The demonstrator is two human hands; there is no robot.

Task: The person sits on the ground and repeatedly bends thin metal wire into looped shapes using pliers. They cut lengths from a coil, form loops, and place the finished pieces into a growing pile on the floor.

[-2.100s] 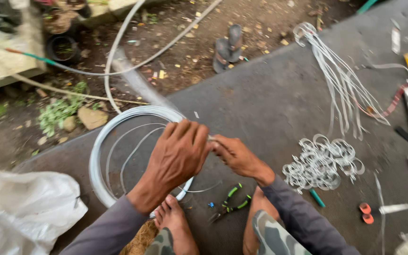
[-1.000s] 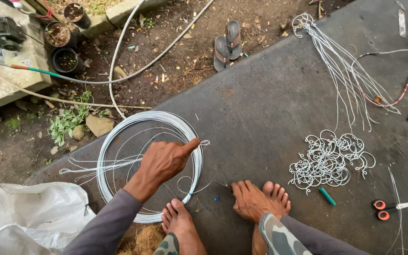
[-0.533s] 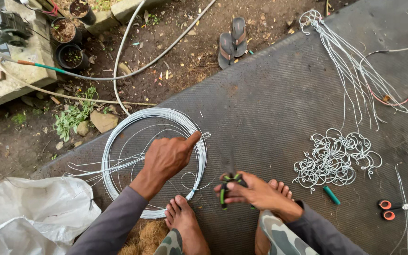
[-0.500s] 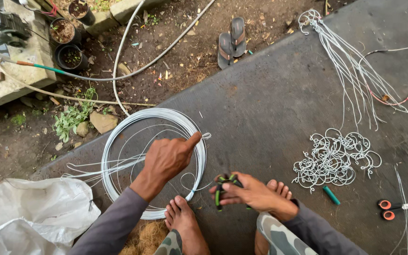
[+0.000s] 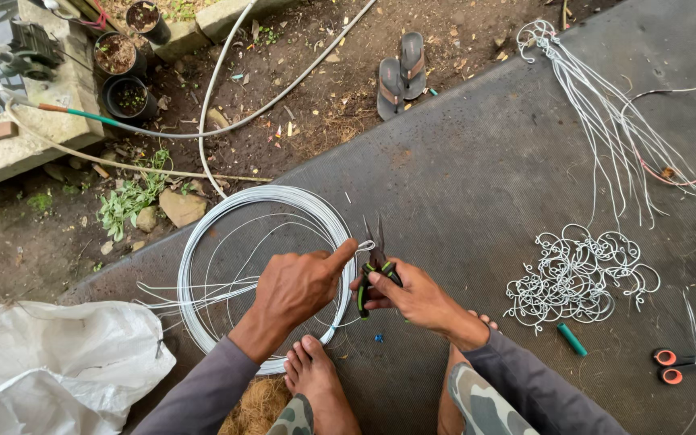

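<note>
The wire coil [image 5: 267, 201] is showing a smooth, pale metal sheen, and the bent hooks [image 5: 577, 270] are looking like the same wire. The pliers [image 5: 374, 270] are carrying dull steel tips and matt black-and-green grips, probably rubber or plastic. The mat [image 5: 477, 169] is lying grey, matt and finely ribbed. The sack [image 5: 50, 362] is looking like crinkled white woven plastic.

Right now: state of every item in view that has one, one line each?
left hand: pinching the wire end, forefinger out.
right hand: closed on the pliers.
pliers: held, tips up at the wire end.
wire coil: flat on the mat, loosely wound.
bent wire hooks: tangled heap on the mat.
scissors: lying shut.
sandals: off, on the dirt.
</note>
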